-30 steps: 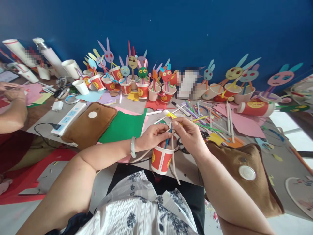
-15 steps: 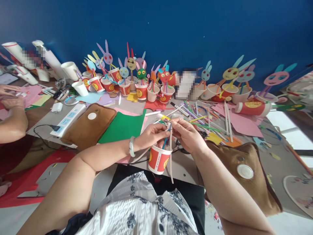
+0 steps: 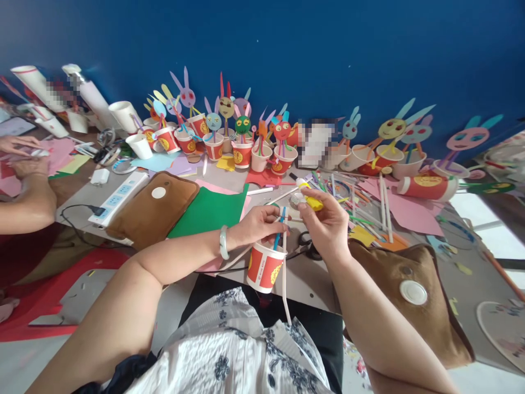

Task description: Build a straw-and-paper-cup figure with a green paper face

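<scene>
My left hand (image 3: 266,221) pinches the upper ends of a blue pipe cleaner (image 3: 276,241) and a white pipe cleaner (image 3: 284,284). The blue one goes down into a red and white paper cup (image 3: 262,271); the white one hangs outside the cup's right side. The cup is slightly tilted at the table's front edge, just under my left hand. My right hand (image 3: 330,227) is closed round a small yellow-and-white glue tube (image 3: 314,202), held up to the right of the pipe cleaners. Scissors (image 3: 308,243) lie below it, partly hidden.
Paper cups with rabbit figures (image 3: 241,153) line the blue wall. Loose pipe cleaners (image 3: 353,200) lie beyond my right hand. Two brown pouches (image 3: 158,208) and green paper (image 3: 209,213) flank the work area, with a power strip (image 3: 118,200). Another person's hands (image 3: 28,158) work at far left.
My right hand has let go of the pipe cleaners and moved right, picking up the glue tube from the table. My left hand keeps its pinch above the cup.
</scene>
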Demonstrator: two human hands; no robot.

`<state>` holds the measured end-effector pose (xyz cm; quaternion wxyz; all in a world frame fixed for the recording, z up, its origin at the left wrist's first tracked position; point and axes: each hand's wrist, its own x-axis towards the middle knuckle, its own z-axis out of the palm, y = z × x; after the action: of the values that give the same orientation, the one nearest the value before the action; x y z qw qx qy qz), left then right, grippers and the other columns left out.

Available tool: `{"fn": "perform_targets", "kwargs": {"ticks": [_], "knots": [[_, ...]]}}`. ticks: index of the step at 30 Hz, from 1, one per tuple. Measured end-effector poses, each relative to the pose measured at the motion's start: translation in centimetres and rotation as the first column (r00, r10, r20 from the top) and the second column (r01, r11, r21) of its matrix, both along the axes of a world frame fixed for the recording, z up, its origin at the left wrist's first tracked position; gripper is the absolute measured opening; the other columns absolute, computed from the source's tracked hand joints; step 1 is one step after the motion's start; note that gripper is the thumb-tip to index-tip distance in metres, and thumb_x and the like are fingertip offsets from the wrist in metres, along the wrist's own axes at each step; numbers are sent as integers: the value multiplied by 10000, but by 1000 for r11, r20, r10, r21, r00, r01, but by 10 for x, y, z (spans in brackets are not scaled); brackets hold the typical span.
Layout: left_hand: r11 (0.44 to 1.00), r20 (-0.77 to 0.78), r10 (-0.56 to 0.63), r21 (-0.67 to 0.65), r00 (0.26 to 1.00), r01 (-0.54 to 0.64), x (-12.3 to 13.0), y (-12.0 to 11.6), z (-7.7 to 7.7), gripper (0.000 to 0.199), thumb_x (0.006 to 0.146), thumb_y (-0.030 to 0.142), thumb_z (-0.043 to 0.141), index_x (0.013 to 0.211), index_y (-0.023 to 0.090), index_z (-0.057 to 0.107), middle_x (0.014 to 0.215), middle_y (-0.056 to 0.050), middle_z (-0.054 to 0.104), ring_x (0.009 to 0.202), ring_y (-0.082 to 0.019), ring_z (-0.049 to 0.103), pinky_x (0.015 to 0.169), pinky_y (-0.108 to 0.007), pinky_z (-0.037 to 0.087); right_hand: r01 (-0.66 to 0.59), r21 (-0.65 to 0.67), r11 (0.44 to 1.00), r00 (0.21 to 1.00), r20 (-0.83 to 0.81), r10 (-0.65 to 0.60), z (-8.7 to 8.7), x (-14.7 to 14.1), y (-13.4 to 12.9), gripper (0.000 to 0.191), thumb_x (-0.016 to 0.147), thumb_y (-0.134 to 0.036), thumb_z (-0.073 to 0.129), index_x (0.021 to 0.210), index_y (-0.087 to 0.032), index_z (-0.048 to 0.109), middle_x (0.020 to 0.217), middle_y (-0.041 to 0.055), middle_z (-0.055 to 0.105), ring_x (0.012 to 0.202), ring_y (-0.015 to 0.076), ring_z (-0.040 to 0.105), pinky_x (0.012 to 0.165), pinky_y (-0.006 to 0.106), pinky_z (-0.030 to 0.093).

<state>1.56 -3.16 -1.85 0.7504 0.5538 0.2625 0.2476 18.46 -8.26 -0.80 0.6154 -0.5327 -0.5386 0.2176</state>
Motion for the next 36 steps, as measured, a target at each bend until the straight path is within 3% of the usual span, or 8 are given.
{"fn": "perform_targets", "kwargs": {"ticks": [7,13,20,27,36], "knots": [[995,-78,74,-57,994,-79,2,6,2,296,750,279,808,930,91,668,683,-8,697,427,-47,507,436,-185,363,101,53,993,976,191,-109,-2,7,-7,357,964,-508,589,1133,-205,673,595,-37,602,476,107,537,477,239,438],[997,-103,72,15,992,-71,1,5,8,193,764,249,771,764,101,647,576,21,626,428,-54,491,437,-186,338,99,143,985,901,407,-150,4,7,-13,229,952,-442,618,999,-229,687,694,11,665,603,159,617,575,290,493],[995,-139,44,91,989,-32,2,4,6,69,786,144,673,739,94,671,524,34,577,433,-57,494,454,-180,338,-19,160,987,779,621,-85,4,6,-7,153,960,-381,600,969,-244,666,844,59,729,793,237,656,750,389,547],[992,-128,37,121,991,-21,1,3,3,83,787,176,687,768,99,665,484,51,536,426,-60,479,450,-183,335,-16,249,968,714,681,-163,-2,5,-4,128,974,-342,588,998,-226,637,844,66,729,770,232,631,754,389,524],[998,-138,32,53,990,-24,1,3,5,144,772,227,743,770,105,667,534,37,574,431,-57,474,447,-192,321,-76,245,967,691,712,-126,-2,7,-4,177,977,-371,575,995,-208,644,714,51,687,698,223,602,701,379,492]]}}
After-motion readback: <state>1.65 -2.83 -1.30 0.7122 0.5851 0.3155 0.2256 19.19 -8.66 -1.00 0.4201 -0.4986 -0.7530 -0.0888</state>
